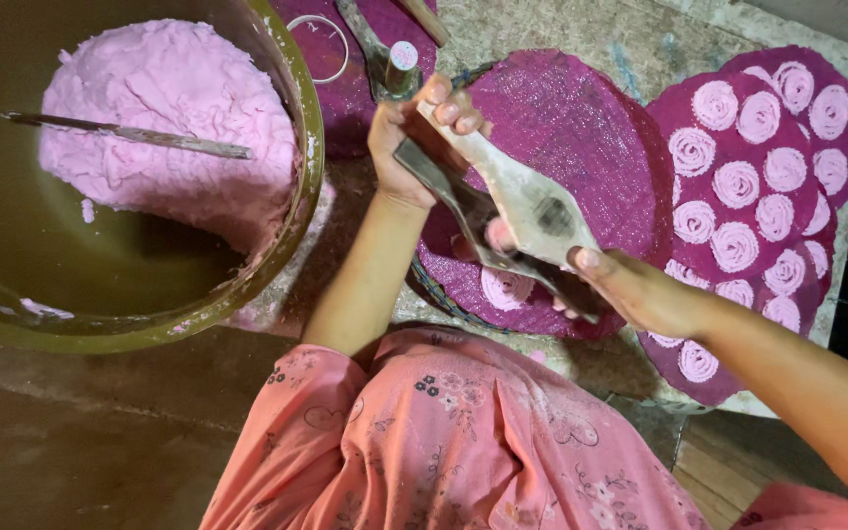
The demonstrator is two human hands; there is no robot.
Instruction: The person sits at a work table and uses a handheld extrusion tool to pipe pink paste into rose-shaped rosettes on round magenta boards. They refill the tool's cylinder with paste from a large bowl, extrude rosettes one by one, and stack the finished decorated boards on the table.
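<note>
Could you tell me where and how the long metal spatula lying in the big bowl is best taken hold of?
Probably by its bare left end: the spatula has its right tip on the pink dough, so come from above the bowl, pinching across the flat strip.

The left hand (pixel 414 137) sits at upper centre of the frame, forearm rising from the lower middle, fingers curled shut in a grip. The right hand (pixel 630 290) lies right of centre, forearm entering from the lower right corner, fingers likewise clenched.
</note>
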